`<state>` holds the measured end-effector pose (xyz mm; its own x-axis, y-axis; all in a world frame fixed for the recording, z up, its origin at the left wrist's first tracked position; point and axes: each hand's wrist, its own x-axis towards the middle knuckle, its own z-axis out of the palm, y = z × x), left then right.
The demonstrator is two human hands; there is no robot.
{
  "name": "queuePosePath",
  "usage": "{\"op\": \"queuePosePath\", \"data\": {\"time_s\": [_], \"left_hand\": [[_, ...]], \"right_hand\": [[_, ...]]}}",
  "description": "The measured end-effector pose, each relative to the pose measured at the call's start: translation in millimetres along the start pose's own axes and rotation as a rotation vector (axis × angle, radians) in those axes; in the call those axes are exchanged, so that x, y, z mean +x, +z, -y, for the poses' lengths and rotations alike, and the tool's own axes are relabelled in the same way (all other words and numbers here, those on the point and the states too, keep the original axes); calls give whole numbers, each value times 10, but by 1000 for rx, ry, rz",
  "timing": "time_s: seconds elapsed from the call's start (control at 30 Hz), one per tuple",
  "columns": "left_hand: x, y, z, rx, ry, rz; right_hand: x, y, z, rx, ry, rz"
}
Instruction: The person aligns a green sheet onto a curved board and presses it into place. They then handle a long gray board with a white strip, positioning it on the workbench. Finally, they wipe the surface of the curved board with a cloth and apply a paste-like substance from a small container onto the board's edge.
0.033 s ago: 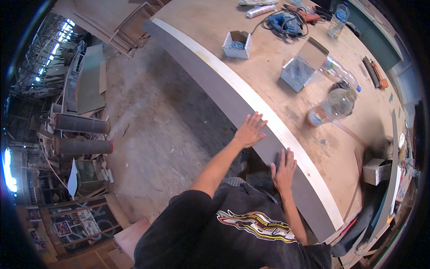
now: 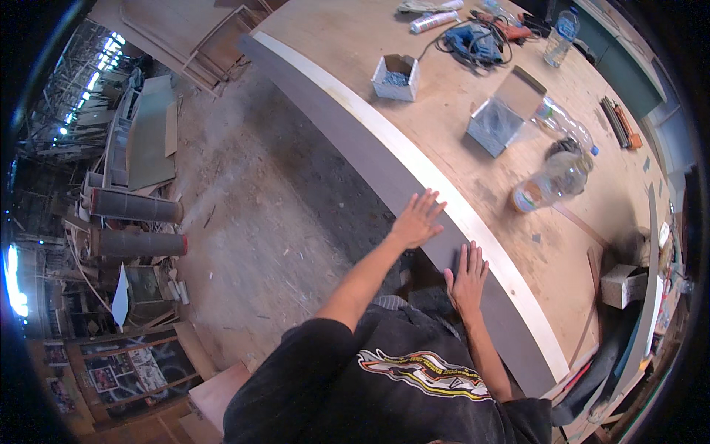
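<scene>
My left hand [image 2: 418, 220] lies flat with fingers spread on a long, dark grey-brown board strip [image 2: 506, 340] at the near edge of the worktable. Beside it, closer to the right end of the strip, my right hand [image 2: 467, 281] also rests palm down, fingers stretched out and thumb apart. Along the strip's far side runs a pale bare-wood strip [image 2: 521, 285], and the fingertips of both hands reach to its edge. Neither hand holds anything.
On the plywood tabletop [image 2: 325, 37] stand a small box of screws [image 2: 396, 81], an open carton [image 2: 494, 127] and plastic bottles [image 2: 536, 194]. Farther back lie a blue corded power tool [image 2: 473, 44] and a tube [image 2: 435, 22]. Dark rolls [image 2: 140, 246] lie on the floor at left.
The view has shifted slightly, moving the table things a little down and right. Both hands stay flat on the strip; the left has shifted slightly to the right in the picture.
</scene>
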<state>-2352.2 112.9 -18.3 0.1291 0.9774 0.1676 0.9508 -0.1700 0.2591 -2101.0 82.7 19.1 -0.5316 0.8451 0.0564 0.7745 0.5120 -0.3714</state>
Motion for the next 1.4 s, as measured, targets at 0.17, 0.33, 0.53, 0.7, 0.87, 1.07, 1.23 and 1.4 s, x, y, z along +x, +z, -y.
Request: {"op": "queuePosePath", "data": {"time_s": [0.17, 0.33, 0.53, 0.7, 0.87, 1.07, 1.23, 1.4], "left_hand": [[58, -168, 25, -34, -80, 161], [112, -168, 63, 8, -60, 222], [102, -131, 40, 19, -17, 118], [59, -96, 100, 63, 44, 116], [35, -6, 146, 146, 72, 103], [40, 49, 175, 186, 98, 122], [-11, -36, 7, 169, 108, 58], [-136, -271, -996, -10, 412, -92]], "right_hand": [[286, 98, 280, -179, 54, 219], [229, 193, 200, -162, -8, 58], [-55, 113, 275, -80, 232, -2], [-630, 24, 128, -115, 485, -154], [-1434, -53, 2, -152, 690, -80], [-1989, -75, 251, -75, 973, -153], [-2601, -110, 406, 263, 1127, -408], [-2367, -1272, 744, 838, 694, -263]]}}
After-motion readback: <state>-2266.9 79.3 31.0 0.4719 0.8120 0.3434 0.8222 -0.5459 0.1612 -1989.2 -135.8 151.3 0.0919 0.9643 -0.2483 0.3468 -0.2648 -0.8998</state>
